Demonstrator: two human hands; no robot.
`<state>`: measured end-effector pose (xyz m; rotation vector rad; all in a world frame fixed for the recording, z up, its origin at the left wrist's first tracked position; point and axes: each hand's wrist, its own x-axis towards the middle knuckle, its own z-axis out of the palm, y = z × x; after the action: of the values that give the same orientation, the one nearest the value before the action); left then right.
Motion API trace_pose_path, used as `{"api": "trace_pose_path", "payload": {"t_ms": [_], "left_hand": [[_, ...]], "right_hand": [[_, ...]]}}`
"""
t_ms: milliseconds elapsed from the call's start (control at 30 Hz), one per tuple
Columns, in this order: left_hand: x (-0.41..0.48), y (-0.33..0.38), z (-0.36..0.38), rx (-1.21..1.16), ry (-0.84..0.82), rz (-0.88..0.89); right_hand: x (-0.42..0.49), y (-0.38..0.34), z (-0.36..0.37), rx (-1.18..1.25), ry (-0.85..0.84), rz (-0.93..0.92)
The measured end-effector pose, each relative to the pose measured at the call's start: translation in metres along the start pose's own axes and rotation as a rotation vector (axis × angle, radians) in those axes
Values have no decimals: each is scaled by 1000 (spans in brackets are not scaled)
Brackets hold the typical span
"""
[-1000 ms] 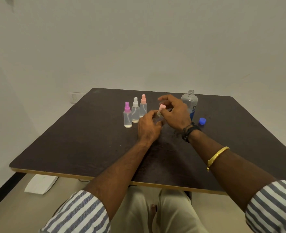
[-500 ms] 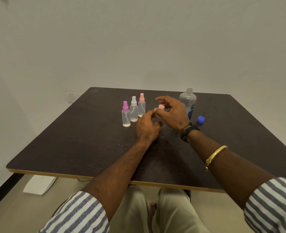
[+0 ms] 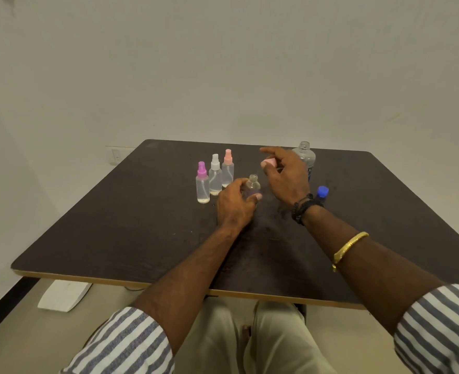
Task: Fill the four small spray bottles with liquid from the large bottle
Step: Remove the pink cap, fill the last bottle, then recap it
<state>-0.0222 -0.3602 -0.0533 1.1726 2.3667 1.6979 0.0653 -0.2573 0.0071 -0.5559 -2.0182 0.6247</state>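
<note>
Left hand (image 3: 235,203) gripped the uncapped small bottle (image 3: 252,184), fingers curled round its lower body, bottle upright on the desk (image 3: 142,225) with its mouth open to the top. Right hand (image 3: 287,179) hung just right of and above that mouth, thumb and fingers pinching the pink spray head (image 3: 269,161), other fingers loosely spread. Key relation: the large bottle (image 3: 305,156) stood upright and uncapped at far right, directly behind the right hand and well clear of the left, so the right hand was the nearer one for the pour. That hand was occupied, so my read is the spray head had to go down on the desk first. Both bottle axes were vertical, so the large one would need tipping leftward over a narrow neck; spill risk. Blue cap (image 3: 323,190) lay near-right of the large bottle. Three capped spray bottles (image 3: 215,176) stood in a row left of the left hand; fill levels unclear.
</note>
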Motion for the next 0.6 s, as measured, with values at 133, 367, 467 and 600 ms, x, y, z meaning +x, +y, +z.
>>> {"api": "trace_pose_path", "payload": {"t_ms": [133,367,467,600], "left_hand": [[1,0,0,-7,27,4],[-1,3,4,-19,30,14],[-1,4,6,-16,30,17],[-1,6,9,-8,28,21]], "right_hand": [[-6,11,-4,-111,4,52],[-16,25,-9,-183,-38,125],[-21,28,-11,-280,-100,168],[-26,34,-13,-338,-179,268]]}}
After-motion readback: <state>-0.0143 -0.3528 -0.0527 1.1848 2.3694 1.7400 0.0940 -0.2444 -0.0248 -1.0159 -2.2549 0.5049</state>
